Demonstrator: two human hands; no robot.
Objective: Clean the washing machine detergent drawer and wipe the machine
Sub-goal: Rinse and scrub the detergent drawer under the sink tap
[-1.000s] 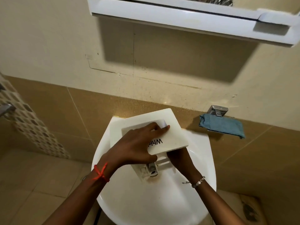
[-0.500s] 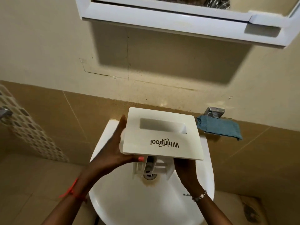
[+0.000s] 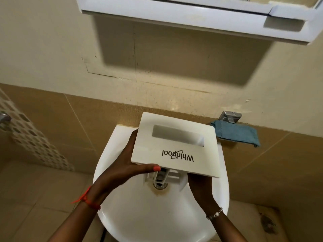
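Observation:
The white detergent drawer (image 3: 176, 145) hangs over the white sink (image 3: 139, 215), its front panel facing me with the logo upside down and a recessed handle slot near the top. My left hand (image 3: 122, 168) grips its left edge, thumb curled under the lower rim. My right hand (image 3: 199, 189) holds the drawer from below at the lower right; its fingers are hidden behind the panel. The drawer's inner compartments (image 3: 164, 177) show just under the panel, above the drain.
A blue cloth (image 3: 236, 133) lies on a metal wall holder (image 3: 229, 117) right of the sink. A white cabinet (image 3: 201, 16) overhangs the sink at the top. Tiled wall behind, a tap fitting (image 3: 4, 117) at the far left, tiled floor below.
My left hand came off the top of the front panel and took its left edge. The drawer tipped up so the panel faces me, and it moved slightly right.

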